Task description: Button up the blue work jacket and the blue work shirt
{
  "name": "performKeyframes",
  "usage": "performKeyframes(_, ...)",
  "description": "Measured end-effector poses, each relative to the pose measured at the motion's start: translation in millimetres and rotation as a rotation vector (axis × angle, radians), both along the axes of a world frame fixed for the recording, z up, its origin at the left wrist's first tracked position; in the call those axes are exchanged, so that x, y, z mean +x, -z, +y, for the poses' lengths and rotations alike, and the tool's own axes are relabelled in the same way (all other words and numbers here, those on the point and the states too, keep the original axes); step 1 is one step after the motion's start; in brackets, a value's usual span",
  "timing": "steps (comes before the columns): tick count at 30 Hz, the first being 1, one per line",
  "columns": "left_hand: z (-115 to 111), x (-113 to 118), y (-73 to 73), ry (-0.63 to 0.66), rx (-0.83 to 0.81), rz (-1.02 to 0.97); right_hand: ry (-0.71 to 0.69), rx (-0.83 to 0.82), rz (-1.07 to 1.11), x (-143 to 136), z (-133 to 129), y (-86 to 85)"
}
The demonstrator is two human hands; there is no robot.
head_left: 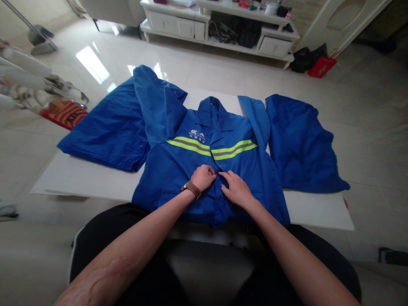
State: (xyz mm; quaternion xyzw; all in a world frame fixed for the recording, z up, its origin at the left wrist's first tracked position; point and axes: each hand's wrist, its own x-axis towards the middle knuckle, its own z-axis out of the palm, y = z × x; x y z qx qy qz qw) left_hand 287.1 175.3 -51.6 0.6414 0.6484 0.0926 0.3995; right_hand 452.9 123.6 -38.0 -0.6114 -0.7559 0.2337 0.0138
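A blue work jacket lies face up in front of me, its collar pointing away. It has yellow-green and grey reflective bands across the chest and white lettering on one side. My left hand, with a brown-strapped watch on the wrist, is closed in a pinch on the jacket's front placket. Just right of it, my right hand touches the placket with its fingertips, thumb and forefinger apart. A button shows lower on the placket. What lies between the left fingertips is hidden.
Blue folded garments lie on the white table: one left, one right. A white TV cabinet stands across the tiled floor. A red bag sits beside it. At left is a rack with a red KFC bag.
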Motion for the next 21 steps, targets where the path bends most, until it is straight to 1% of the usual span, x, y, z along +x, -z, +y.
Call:
performKeyframes(3, 0, 0, -1.6, 0.007, -0.001, 0.002, 0.016, -0.013, 0.065, 2, 2, 2.4)
performKeyframes(6, 0, -1, -1.2, 0.021, 0.010, -0.003, 0.015, -0.018, 0.110, 2, 3, 1.4)
performKeyframes(9, 0, -2, 0.8, 0.026, 0.006, -0.011, 0.004, -0.009, 0.093, 2, 3, -1.8)
performKeyframes(14, 3, -3, 5.4, 0.033, -0.062, -0.056, -0.010, -0.013, 0.031, 0, 2, -6.8)
performKeyframes(21, 3, -1, 7.6, -0.004, -0.075, -0.050, 0.029, -0.002, 0.016, -2, 0, -10.7)
